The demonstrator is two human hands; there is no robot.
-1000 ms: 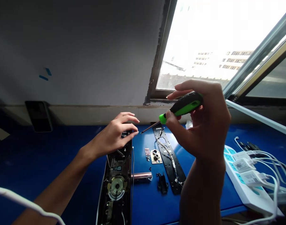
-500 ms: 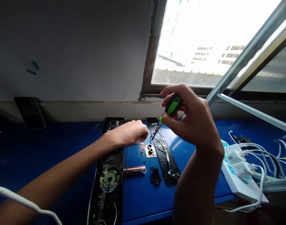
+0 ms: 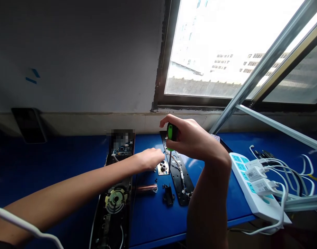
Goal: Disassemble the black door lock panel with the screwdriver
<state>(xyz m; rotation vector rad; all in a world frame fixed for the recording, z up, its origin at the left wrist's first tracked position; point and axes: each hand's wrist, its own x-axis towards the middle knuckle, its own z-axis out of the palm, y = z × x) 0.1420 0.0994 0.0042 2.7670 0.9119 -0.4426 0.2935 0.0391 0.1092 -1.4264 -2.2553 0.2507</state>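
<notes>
The left forearm (image 3: 70, 186) crosses above the gap (image 3: 148, 221) between lock body (image 3: 114, 200) and plate (image 3: 183, 185).

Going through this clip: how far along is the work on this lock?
Done: the lock body lies open, its circuit board showing, with the black plate separate. In hand: the right hand holds a green-handled screwdriver upright beside the small beige plate, which the left hand reaches toward. Left: loose screws and a copper-coloured tube lie apart on the blue bench.
</notes>
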